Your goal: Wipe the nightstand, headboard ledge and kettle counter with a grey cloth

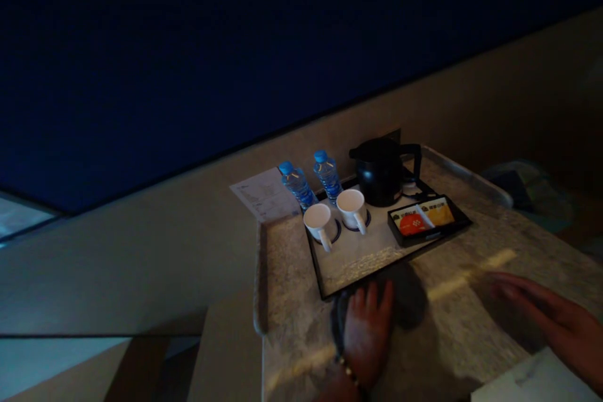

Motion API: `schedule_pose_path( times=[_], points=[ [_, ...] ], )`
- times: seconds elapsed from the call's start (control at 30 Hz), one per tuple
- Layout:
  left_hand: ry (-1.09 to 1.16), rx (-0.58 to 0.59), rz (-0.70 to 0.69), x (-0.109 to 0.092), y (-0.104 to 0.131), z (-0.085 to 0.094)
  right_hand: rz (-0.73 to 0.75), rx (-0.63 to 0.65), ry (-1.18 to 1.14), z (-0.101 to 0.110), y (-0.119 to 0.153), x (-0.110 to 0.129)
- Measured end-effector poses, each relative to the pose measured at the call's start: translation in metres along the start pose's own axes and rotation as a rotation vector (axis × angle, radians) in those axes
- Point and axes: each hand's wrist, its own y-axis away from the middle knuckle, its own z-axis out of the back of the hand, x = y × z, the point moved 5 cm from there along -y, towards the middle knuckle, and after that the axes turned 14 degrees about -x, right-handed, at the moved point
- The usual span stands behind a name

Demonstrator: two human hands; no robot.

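Observation:
My left hand (370, 326), with a beaded bracelet at the wrist, presses down on a dark grey cloth (411, 296) at the front edge of the tray (362, 264). The cloth shows on both sides of the hand, and its fingers rest over it. To the right, my right hand (556, 320) is over the grey stone-patterned tabletop (301, 352), fingers stretched out and nothing in them. Two white mugs (318, 221) sit on the tray on dark round coasters. Behind them are two blue-capped water bottles (328, 174).
A black kettle (380, 173) and a black box (424, 235) of red and yellow sachets stand on the tray's right. A printed sheet (268, 193) is behind the table's left side. Raised rims (260, 276) edge the tabletop. A pale marbled object (541, 380) is at the bottom right.

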Motion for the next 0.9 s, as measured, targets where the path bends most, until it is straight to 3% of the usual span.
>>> schedule_pose_path(
  times=[0.07, 0.13, 0.2, 0.27, 0.37, 0.43, 0.5, 0.57, 0.73, 0.9],
  points=[
    [-0.038, 0.071, 0.14, 0.025, 0.023, 0.015, 0.076, 0.033, -0.045, -0.012, -0.032, 0.014],
    [-0.062, 0.074, 0.195, 0.026, 0.026, 0.032, 0.252, 0.044, -0.01, -0.024, -0.063, 0.028],
    [-0.075, 0.004, 0.159, 0.001, 0.006, 0.044, 0.468, 0.05, 0.073, -0.036, -0.089, 0.038],
    [-0.078, -0.079, 0.068, -0.04, -0.032, 0.043, 0.649, 0.061, 0.165, -0.045, -0.11, 0.041],
    [-0.1, -0.141, -0.046, -0.092, -0.088, 0.018, 0.839, 0.127, 0.272, -0.057, -0.132, 0.036],
    [-0.124, -0.149, -0.095, -0.102, -0.102, -0.002, 0.926, 0.185, 0.292, -0.062, -0.143, 0.031],
    [-0.168, -0.148, -0.082, -0.089, -0.09, -0.01, 0.989, 0.227, 0.282, -0.064, -0.151, 0.027],
    [-0.244, -0.125, 0.011, -0.058, -0.058, -0.005, 1.048, 0.242, 0.26, -0.064, -0.156, 0.026],
    [-0.424, 0.031, 0.413, 0.023, 0.033, 0.036, 1.221, 0.213, 0.201, -0.064, -0.162, 0.025],
    [-0.471, 0.13, 0.799, 0.057, 0.086, 0.068, 1.268, 0.198, 0.155, -0.065, -0.168, 0.017]
  ],
)
